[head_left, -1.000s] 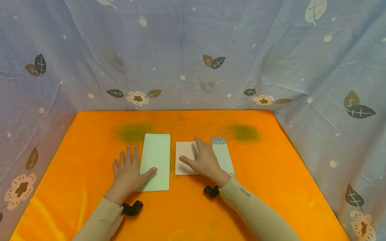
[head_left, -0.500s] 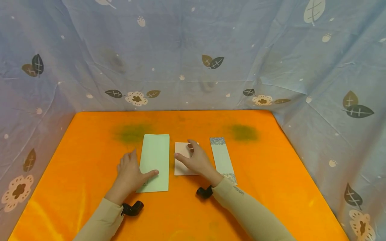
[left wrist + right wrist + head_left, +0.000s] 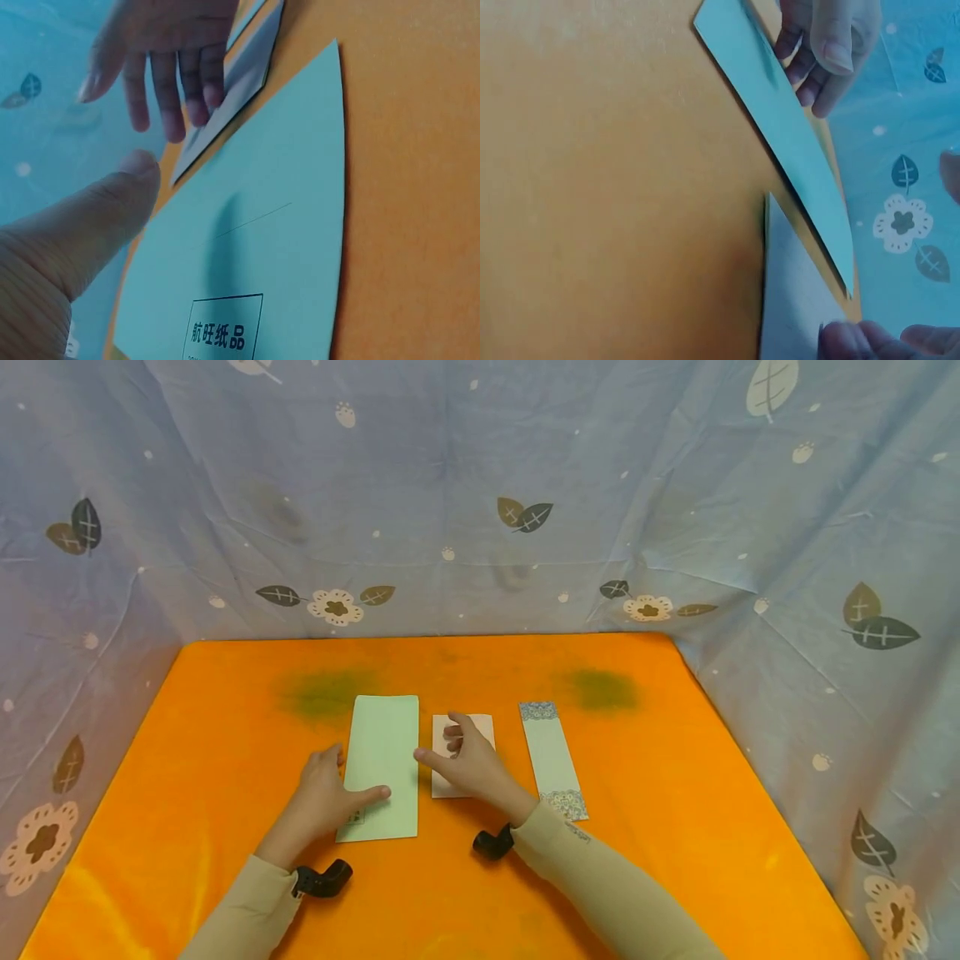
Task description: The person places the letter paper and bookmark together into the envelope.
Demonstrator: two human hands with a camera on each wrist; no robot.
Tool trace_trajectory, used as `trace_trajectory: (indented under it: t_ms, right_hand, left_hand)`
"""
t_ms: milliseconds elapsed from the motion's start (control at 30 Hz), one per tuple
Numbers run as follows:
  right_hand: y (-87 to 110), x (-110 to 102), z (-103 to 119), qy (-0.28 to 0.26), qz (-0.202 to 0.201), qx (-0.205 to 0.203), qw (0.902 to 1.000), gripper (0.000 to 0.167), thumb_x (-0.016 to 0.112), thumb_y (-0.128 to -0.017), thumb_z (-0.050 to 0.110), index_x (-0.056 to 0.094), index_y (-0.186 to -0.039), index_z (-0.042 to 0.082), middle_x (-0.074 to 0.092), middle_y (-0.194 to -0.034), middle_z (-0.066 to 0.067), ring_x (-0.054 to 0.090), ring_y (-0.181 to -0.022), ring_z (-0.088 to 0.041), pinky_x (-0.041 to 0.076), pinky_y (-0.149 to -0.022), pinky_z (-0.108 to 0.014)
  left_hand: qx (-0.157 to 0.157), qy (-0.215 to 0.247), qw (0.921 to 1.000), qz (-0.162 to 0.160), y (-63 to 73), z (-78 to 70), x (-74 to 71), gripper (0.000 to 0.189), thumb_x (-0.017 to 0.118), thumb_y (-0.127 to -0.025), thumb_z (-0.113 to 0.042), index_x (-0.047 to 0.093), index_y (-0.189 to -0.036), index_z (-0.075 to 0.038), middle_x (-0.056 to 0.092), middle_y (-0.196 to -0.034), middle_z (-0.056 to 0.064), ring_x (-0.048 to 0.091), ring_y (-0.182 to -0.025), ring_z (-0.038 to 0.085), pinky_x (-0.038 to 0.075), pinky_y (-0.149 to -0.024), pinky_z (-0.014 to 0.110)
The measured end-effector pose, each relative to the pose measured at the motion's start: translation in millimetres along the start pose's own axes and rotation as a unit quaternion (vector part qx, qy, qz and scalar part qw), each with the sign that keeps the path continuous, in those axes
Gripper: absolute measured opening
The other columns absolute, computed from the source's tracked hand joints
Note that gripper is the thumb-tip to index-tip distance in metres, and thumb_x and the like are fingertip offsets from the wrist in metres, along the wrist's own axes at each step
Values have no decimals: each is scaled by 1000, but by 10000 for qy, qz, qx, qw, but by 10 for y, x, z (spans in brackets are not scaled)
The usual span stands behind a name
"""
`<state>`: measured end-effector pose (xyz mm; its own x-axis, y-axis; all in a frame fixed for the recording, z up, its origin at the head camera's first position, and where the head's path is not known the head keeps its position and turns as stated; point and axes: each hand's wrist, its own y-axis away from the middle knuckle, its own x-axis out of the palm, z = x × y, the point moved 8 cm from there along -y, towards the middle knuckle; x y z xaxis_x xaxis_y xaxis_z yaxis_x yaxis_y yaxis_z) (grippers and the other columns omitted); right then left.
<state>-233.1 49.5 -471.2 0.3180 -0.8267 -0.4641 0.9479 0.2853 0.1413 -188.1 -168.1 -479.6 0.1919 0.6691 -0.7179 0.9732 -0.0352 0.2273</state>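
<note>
Holds the left hand over the left part of a green paper, thumb out above the sheet, fingers bent down just beside its left side. Leaves a wide space between thumb and fingers, with nothing gripped. Hangs the right hand over a pale card, thumb spread well away from loose fingers, likewise with nothing gripped. Points that thumb toward the green paper's right side. Cannot tell about contact between right fingertips and card.

Find the green paper left of the worktop's middle, well in from the left edge, long sides running from far edge toward near. Note a boxed print on it, below the left thumb. Find the pale card just beside it, toward the worktop's right edge, with a narrow gap between. Farther the same way, see a strip, slightly slanted, patterned at both ends, near the right sleeve.

Close to the far edge, note dark green patches, one toward each far corner. Behind that edge and along both sides, see a blue-grey curtain with leaves and flowers. Wears a black clip at each wrist.
</note>
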Motion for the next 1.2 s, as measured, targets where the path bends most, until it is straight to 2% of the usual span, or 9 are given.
trace_trajectory:
  t_ms: [233, 467, 633, 833, 1000, 1200]
  right_hand:
    - [-58, 115, -10, -280, 120, -60, 9995, 86, 75, -84, 37, 29, -150, 8, 55, -128, -8, 57, -99, -16, 50, -89, -31]
    - [-64, 228, 2, -551, 403, -148, 9976, 76, 70, -89, 19, 27, -150, 4, 53, -130, -12, 57, -104, -18, 49, -90, -31]
    - [-64, 291, 16, -540, 575, -104, 9968, 76, 68, -91, 19, 25, -151, 3, 50, -135, -13, 56, -107, -18, 49, -90, -30]
    - [-105, 278, 21, -599, 546, -43, 9967, 73, 68, -90, 20, 28, -150, 4, 53, -132, -10, 56, -106, -16, 50, -89, -32]
    - [-102, 283, 33, -651, 554, 63, 9963, 71, 67, -91, 18, 31, -149, 4, 54, -130, -9, 55, -105, -17, 49, -90, -34]
    - [-102, 296, 42, -612, 467, 85, 9970, 67, 67, -90, 18, 35, -147, 3, 56, -127, -9, 55, -101, -17, 49, -88, -32]
  left_hand:
    - [-28, 65, 9999, 72, -1, 31, 3, 115, 77, -75, -56, 19, -146, 13, 33, -134, 32, 41, -117, 44, 41, -94, 56]
    - [36, 121, 9999, 32, -26, 51, 22, 107, 78, -77, -49, 24, -146, 11, 36, -134, 32, 43, -117, 44, 43, -93, 55]
    - [72, 159, 9998, 12, -43, 67, 30, 102, 78, -78, -48, 27, -145, 10, 36, -134, 32, 41, -117, 44, 42, -92, 56]
    - [135, 352, 9992, -110, -80, 46, -7, 95, 76, -81, -45, 31, -144, 10, 42, -132, 30, 45, -116, 43, 43, -93, 54]
    - [181, 620, 9979, -104, -87, 59, -13, 87, 75, -83, -40, 35, -142, 9, 47, -126, 27, 50, -111, 40, 47, -89, 50]
    - [224, 731, 9971, -48, -61, 73, -10, 75, 73, -87, -37, 41, -139, 7, 46, -115, 21, 47, -100, 32, 43, -81, 42]
